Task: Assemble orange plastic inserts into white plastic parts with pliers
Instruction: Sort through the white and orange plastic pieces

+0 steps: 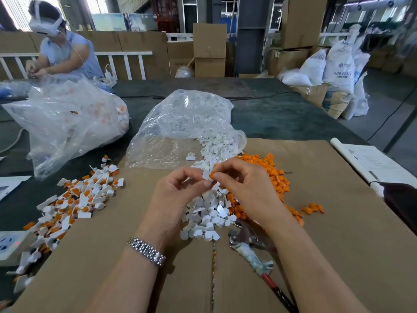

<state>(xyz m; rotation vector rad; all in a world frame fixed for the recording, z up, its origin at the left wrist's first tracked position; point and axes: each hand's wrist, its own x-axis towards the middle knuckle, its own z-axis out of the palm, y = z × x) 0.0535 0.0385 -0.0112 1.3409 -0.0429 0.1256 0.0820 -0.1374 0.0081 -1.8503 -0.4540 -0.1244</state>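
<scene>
My left hand (178, 195) pinches a small white plastic part (206, 175) above the cardboard. My right hand (246, 188) pinches an orange insert (212, 174) and holds it against that white part. Under both hands lies a heap of loose white parts (207, 213), spilling from a clear bag (180, 127). To its right sits a heap of orange inserts (270, 175). The pliers (250, 245) lie on the cardboard beneath my right wrist, red handles toward me. Neither hand touches them.
A pile of assembled white-and-orange pieces (74, 199) lies at the left on the table. A large clear bag (67, 123) stands behind it. Another person (65, 53) works at the far left. Papers (372, 161) lie right, a power strip (9, 242) left.
</scene>
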